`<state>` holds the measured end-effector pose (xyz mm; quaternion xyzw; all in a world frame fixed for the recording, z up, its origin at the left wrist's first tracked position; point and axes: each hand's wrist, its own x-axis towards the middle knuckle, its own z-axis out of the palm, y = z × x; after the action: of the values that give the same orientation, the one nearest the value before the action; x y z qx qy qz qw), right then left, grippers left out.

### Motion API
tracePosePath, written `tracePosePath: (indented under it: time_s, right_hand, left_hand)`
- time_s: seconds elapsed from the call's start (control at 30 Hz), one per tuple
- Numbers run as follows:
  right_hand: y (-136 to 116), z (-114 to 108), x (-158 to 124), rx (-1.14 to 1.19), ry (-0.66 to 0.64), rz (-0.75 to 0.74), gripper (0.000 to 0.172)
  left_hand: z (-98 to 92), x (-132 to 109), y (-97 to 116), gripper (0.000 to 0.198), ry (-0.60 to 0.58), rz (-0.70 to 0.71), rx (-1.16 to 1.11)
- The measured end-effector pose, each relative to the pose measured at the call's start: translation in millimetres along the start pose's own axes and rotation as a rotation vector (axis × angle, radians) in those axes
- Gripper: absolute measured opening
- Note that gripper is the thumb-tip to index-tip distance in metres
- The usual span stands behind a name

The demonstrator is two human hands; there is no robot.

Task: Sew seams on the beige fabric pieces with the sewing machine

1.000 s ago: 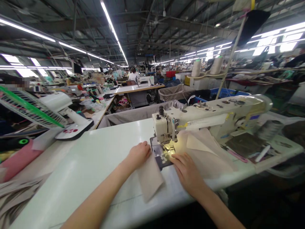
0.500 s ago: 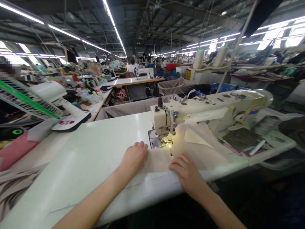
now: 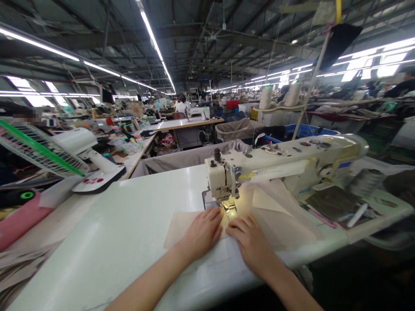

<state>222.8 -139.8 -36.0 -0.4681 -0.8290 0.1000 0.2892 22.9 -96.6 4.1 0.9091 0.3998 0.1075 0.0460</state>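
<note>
Pale beige fabric (image 3: 177, 222) lies on the sewing table, running under the needle area of a cream sewing machine (image 3: 223, 177) and spreading to the right. My left hand (image 3: 204, 231) lies on the fabric just left of the lit presser foot (image 3: 229, 207), its fingers extended close together and flat. On the right of the foot, my right hand (image 3: 251, 242) has curled fingers closed at the fabric's front edge; its thumb is mostly hidden. The fingertips of both hands are near each other, in front of the foot.
A white-and-green fan (image 3: 94, 166) stands at the left. Thread cones (image 3: 266, 97) sit on a stand behind the machine. A dark cloth piece (image 3: 332, 201), a pink tool (image 3: 322, 219) and a grey spool (image 3: 366, 181) lie at the right. A fabric-lined bin (image 3: 181, 160) borders the table's far side.
My left hand has moved right along the fabric to the presser foot, uncovering the fabric's left end. The right hand has shifted slightly left. The camera view has tilted up a little.
</note>
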Motion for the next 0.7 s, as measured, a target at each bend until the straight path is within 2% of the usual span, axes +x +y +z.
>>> tracePosePath:
  time_s: [0.3, 0.7]
  right_hand:
    - [-0.9, 2.9, 1.2, 0.036, 0.004, 0.033, 0.046]
    - [-4.6, -0.4, 5.0, -0.034, -0.034, 0.053, 0.041]
  left_hand:
    - [-0.1, 2.0, -4.3, 0.033, 0.006, 0.009, -0.018]
    - [2.1, 3.5, -9.8, 0.030, 0.028, 0.047, 0.043]
